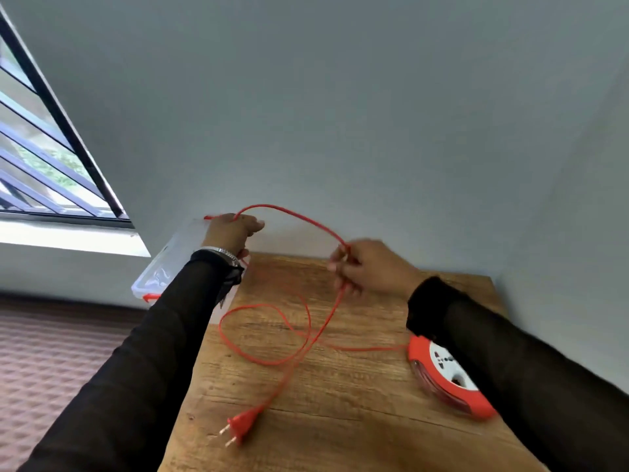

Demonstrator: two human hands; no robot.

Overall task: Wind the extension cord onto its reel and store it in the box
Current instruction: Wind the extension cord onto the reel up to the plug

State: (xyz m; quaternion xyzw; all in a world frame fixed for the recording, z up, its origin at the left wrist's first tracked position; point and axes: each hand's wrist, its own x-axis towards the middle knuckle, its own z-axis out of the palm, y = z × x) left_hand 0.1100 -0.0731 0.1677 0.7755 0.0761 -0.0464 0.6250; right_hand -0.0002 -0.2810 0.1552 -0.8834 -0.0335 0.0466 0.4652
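Observation:
An orange extension cord (296, 218) arches in the air between my two hands. My left hand (229, 231) grips it above the clear plastic box (160, 270) at the table's far left corner. My right hand (367, 267) pinches the cord over the far middle of the table. Below the hands the cord lies in loose loops (272, 335) on the wood. Its two-pin plug (240, 425) rests near the front edge. One strand runs right to the orange and white reel (449, 376), which lies flat under my right forearm.
The wooden table (340, 420) stands against a grey wall (340, 114). A window (44, 158) with bars is at the left. Patterned floor (44, 369) lies to the left of the table. The box has orange latches (151, 297).

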